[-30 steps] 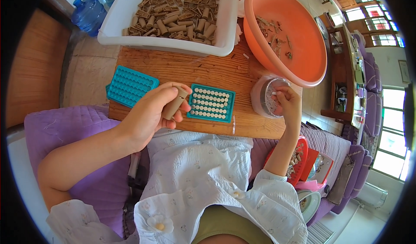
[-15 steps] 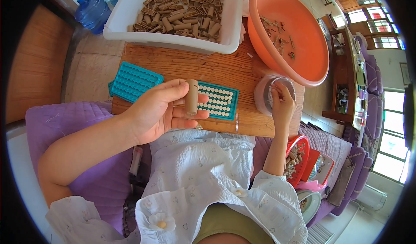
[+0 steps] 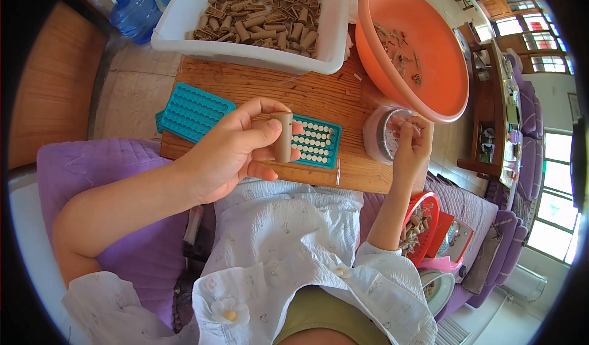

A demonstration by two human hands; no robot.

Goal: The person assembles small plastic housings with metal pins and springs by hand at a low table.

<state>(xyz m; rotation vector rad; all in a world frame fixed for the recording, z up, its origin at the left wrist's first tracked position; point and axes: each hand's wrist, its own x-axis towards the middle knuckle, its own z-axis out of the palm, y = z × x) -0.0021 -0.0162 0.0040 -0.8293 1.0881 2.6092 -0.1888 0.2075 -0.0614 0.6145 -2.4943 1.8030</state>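
My left hand (image 3: 230,145) grips a tan cylinder (image 3: 283,139) upright between thumb and fingers, over the middle of the table. Behind it lies a teal tray (image 3: 336,138) with rows of small white discs, partly hidden by the hand and the cylinder. Left of the hand is another teal tray (image 3: 195,113) with rows of hollows. At the right edge of the table, my right hand (image 3: 414,142) is beside the mouth of a clear round tub (image 3: 372,135). Its thumb and fingers are pinched together; what is between them is too small to make out.
A white bin (image 3: 245,58) full of tan cylinders and clip-like parts stands at the table's far side. An orange basin (image 3: 435,57) with scattered bits is at the far right. Beside my right forearm sits a red basket (image 3: 432,201) of tan pieces.
My right hand has lifted slightly out of the tub's mouth and moved right. My left hand has turned the cylinder a little and shifted slightly right with it.
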